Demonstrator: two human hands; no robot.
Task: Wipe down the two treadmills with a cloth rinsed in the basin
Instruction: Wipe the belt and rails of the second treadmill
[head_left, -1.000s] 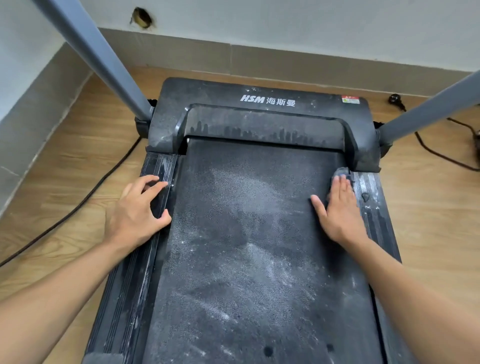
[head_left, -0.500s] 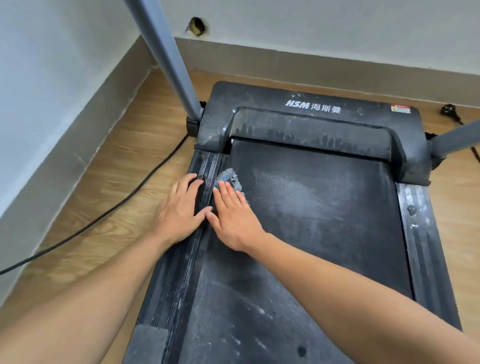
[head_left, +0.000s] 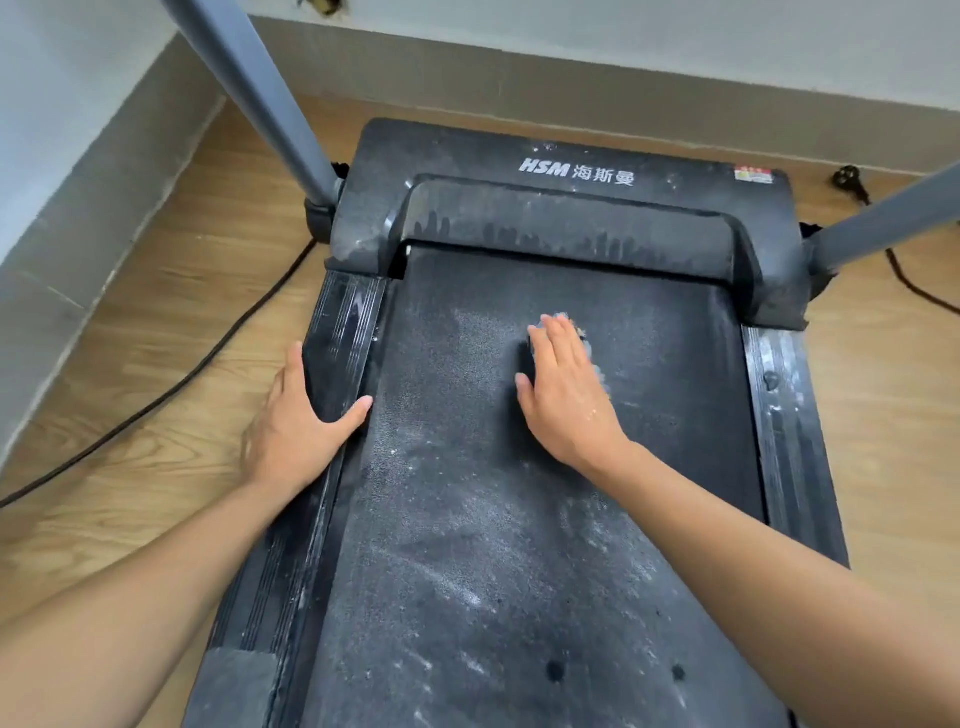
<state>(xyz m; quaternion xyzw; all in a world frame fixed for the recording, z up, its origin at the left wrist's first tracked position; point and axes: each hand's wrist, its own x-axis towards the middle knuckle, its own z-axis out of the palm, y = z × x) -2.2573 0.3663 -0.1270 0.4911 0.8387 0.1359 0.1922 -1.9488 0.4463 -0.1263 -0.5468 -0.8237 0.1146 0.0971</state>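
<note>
1. The treadmill (head_left: 467, 150) lies with its long axis running away from the person. Its hooded front end, printed with "HSM", points at the far wall.
2. The belt (head_left: 467, 519) is black and streaked with pale dust, thickest on the near half.
3. The cloth (head_left: 583, 332) lies on the far half of the belt, about mid-width and a little short of the front hood (head_left: 571, 228). It is bunched under the right hand, so only a pale fringe shows past the fingertips and along the hand's outer edge. I cannot tell its shape or which way it runs.
4. The right hand (head_left: 566, 400) presses flat on the cloth. Its fingers are straight, close together, and point towards the hood, with the thumb a little out to the side.
5. The left hand (head_left: 301, 431) rests on the left side rail (head_left: 343, 322). Its thumb is spread wide across the rail, with the tip at the belt's edge. One straight finger lies along the rail's outer side, and the others are hidden.
6. The right side rail (head_left: 779, 415) is smeared with white marks.
7. Two grey posts, left (head_left: 260, 88) and right (head_left: 883, 218), rise from the front corners.
8. A black cable (head_left: 156, 395) trails over the wooden floor (head_left: 182, 291) on the left. A plug (head_left: 847, 179) lies on the floor near the far right corner.
</note>
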